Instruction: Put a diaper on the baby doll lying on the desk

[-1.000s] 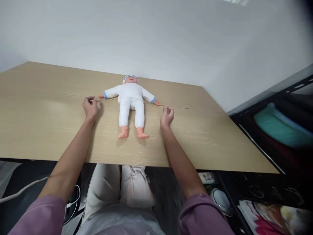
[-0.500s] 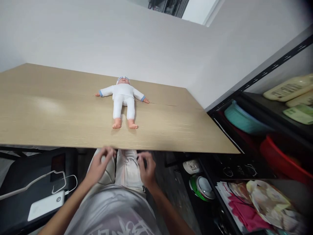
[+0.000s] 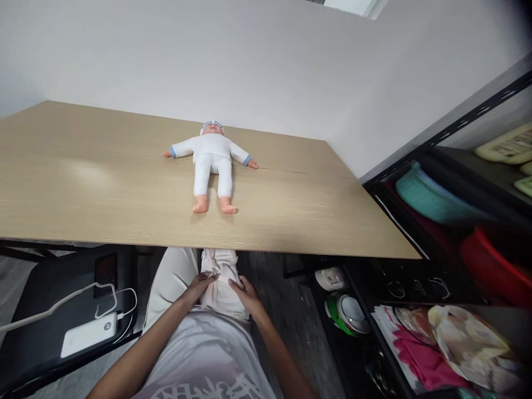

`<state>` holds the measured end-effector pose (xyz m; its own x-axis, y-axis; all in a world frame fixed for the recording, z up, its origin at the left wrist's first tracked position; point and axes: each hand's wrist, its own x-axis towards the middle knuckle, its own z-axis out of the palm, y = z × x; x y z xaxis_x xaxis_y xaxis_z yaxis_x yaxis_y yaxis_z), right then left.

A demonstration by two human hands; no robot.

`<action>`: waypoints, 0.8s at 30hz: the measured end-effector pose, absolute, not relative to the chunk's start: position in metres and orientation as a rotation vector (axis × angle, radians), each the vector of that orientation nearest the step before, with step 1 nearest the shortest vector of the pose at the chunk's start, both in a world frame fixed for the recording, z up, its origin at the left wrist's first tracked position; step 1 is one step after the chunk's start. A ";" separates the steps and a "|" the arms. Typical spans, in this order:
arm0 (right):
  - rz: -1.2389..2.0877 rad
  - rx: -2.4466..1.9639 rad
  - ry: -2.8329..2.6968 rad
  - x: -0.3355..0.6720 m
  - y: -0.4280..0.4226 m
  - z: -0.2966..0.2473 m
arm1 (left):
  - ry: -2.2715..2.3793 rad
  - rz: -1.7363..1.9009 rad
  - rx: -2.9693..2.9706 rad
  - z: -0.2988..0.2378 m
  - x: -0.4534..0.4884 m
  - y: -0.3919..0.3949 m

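On my lap, just below the table's edge, lies a pale, pinkish-white piece of folded cloth (image 3: pixel 222 271); its exact kind cannot be told. My left hand (image 3: pixel 200 287) holds its left side, fingers curled against it. At its right side, my right hand (image 3: pixel 246 292) has the thumb pressed on top while the other fingers are partly hidden. On the table (image 3: pixel 311 216) a baby doll (image 3: pixel 213 155) in white clothes with blue cuffs and a white cap lies on its back, arms spread and feet toward me. Neither hand touches the doll.
To my left a black seat (image 3: pixel 45 288) carries a white power bank (image 3: pixel 89 334) with a cable and a dark phone-like object (image 3: pixel 106 270). At right stands a black shelf with a teal basin (image 3: pixel 436 197), a red basin (image 3: pixel 494 263) and a pink cloth (image 3: pixel 426 357).
Both hands have come down from near the table's edge onto the pale cloth on my lap and taken hold of its sides. The view has tilted down slightly; the doll lies as before.
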<state>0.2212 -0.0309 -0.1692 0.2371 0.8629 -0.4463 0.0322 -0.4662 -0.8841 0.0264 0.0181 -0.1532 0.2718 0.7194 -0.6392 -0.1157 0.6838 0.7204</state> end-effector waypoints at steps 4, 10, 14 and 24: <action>1.454 -1.525 -0.908 0.220 -0.065 -0.097 | 1.102 0.608 0.576 -0.088 0.014 -0.019; 1.232 -1.337 -1.177 0.220 -0.146 0.022 | 0.885 0.811 0.972 0.036 -0.022 -0.092; 1.088 -1.298 -1.293 0.204 -0.124 0.046 | 0.994 0.951 1.147 0.057 -0.029 -0.087; 1.095 -1.382 -1.179 0.178 -0.052 -0.022 | 1.154 0.965 0.888 -0.026 -0.023 -0.011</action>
